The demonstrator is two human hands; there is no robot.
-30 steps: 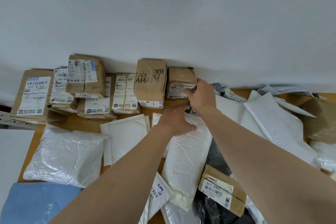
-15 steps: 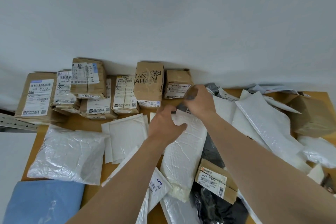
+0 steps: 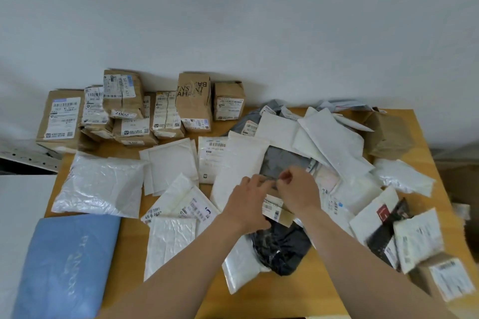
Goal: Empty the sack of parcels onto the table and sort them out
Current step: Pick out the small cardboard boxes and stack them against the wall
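Parcels [image 3: 98, 186] surround left hand [image 3: 250, 204] and right hand [image 3: 298, 193], both over brown box [image 3: 285, 217]

Ahead of me stands a plain white wall [image 3: 233, 21]. At my far left a pale perforated metal rail [image 3: 28, 159] slants above a flat white surface [image 3: 23, 202]. The far right is brownish and blurred.

Parcels lie spread across my wooden table [image 3: 272, 300], partly sorted.
I see brown cardboard boxes [image 3: 193, 103] packed in a row along the far left edge, labels showing. Flat white padded mailers [image 3: 168, 163] lie just in front of them. A crinkled white poly bag [image 3: 101, 184] and a blue bag [image 3: 67, 267] sit at the left. On the right, white mailers overlap a grey mailer [image 3: 282, 160], a black bag [image 3: 282, 251] and a small brown box [image 3: 278, 212] in a loose heap.
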